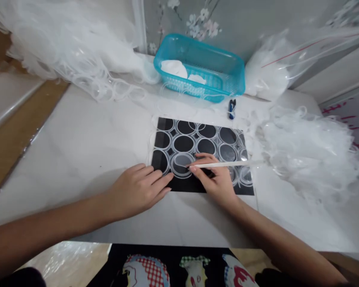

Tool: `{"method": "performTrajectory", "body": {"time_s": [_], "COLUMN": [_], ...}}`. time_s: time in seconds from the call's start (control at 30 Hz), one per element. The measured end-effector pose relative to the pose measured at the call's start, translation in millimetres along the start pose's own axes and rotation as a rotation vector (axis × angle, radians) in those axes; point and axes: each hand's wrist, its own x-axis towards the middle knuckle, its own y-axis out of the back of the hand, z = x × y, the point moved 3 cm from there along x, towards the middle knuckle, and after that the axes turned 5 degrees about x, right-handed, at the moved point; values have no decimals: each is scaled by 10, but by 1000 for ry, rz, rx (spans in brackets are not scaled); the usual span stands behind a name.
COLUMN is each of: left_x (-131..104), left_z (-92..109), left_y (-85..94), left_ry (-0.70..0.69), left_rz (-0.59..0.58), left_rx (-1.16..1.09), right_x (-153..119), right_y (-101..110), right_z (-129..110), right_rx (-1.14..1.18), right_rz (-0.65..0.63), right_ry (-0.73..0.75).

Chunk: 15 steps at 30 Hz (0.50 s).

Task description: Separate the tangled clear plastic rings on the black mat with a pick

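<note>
A black sheet point(185, 185) printed with rows of white-rimmed circles lies on the white tabletop. My right hand point(217, 181) pinches a slim white pen-like tool point(227, 164), its dark tip at a circle in the front row. A clear film disc point(181, 164) seems to cover that circle, with a thin curved line across it. My left hand point(142, 185) lies flat, palm down, fingers stretched out and fingertips at the sheet's left front edge beside the same circle. Clear rings or film pieces point(245, 175) lie over circles on the sheet's right side.
Behind the sheet stands a turquoise plastic basket point(241, 77) with white pieces inside. Small blue-and-black snips point(232, 109) lie before it. Heaps of clear ring-shaped film offcuts crowd the left back point(77, 52) and right point(314, 155). A clear bag point(275, 67) leans at the back right.
</note>
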Motion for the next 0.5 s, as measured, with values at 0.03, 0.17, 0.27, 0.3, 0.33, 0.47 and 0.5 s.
{"method": "performTrajectory", "body": {"time_s": [0.03, 0.17, 0.27, 0.3, 0.33, 0.47, 0.5], "left_x": [44, 131, 126, 122, 119, 125, 130], "left_z": [27, 97, 105, 106, 108, 114, 110], "left_y": [-17, -96, -107, -104, -101, -125, -142], "left_ry": [-34, -102, -113, -116, -119, -115, -108], "left_rz": [9, 14, 34, 40, 45, 38, 25], "left_rx": [25, 87, 108, 113, 117, 95, 70], "right_x": [-57, -52, 0, 1, -9, -106, -122], "right_y": [-20, -44, -27, -27, -32, -87, -98], "right_z": [13, 16, 25, 31, 36, 31, 16], "right_rx": [15, 21, -36, -57, -77, -152, -173], "right_rz": [-15, -72, -80, -81, -80, -77, -86], "right_ry": [-27, -31, -16, -9, 2, 95, 155]}}
